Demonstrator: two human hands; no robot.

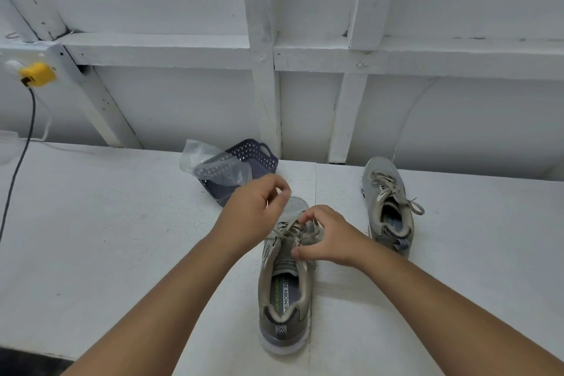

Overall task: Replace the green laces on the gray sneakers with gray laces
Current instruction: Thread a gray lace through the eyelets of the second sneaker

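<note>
**Both hands worked the lacing of the near sneaker**

Plainly, both hands were at the lacing of the nearer sneaker (285,281). The left hand (254,212) hung just above the toe end with its fingers curled inward, the thumb and fingertips drawn close in a narrow grip; whether a lace end lay between them could not be told. The right hand (328,235) sat lower, on the right side of the lacing, its fingers curled over the crossed lace (293,230) and its thumb pressed against the eyelet edge, so its grip was closed on that lace.

Two gray sneakers stood on the white table (106,238). The near one lay in the middle, between the two forearms, its long axis running away from the person, heel nearest and toe pointing toward the wall. The second sneaker (387,204) stood well apart to the right and farther back, toe also pointing away, tilted slightly leftward, with its lace (393,189) tied and the ends trailing to the right.

One dark perforated basket (253,156) sat behind the left hand, with one clear plastic bag (210,165) draped over its front rim. One yellow plug (38,74) and cable hung at the far left.
</note>
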